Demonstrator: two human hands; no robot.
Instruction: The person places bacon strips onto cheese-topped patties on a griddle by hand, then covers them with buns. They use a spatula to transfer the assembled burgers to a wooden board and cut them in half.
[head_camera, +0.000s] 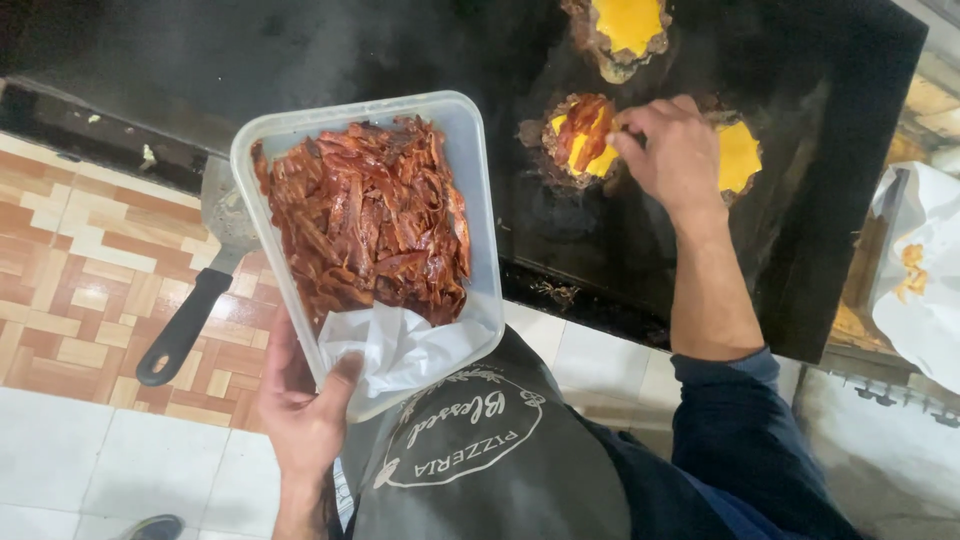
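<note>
- The left hand holds a clear plastic tub from below at its near corner, thumb pressed over the rim; its grip is closed on the tub, which is lifted clear of the griddle's near edge and tilted toward the person.
- The tub is heaped with cooked bacon strips, dark red-brown, and a crumpled white paper lies in the end nearest the thumb.
- The right hand reaches over the black griddle, fingertips pinched at the edge of a patty with melted yellow cheese; whether they grip a strip or only touch it cannot be told.
- That patty already carries bacon strips laid across its cheese.
- A second cheese-topped patty lies just beside the right hand, partly hidden by it, toward the griddle's right edge.
- A third cheese-topped patty sits at the far edge of the griddle.
- A spatula with a black handle rests at the griddle's near edge, left of the tub, its handle hanging out over the patterned tile floor.
- The person wears a dark apron.
</note>
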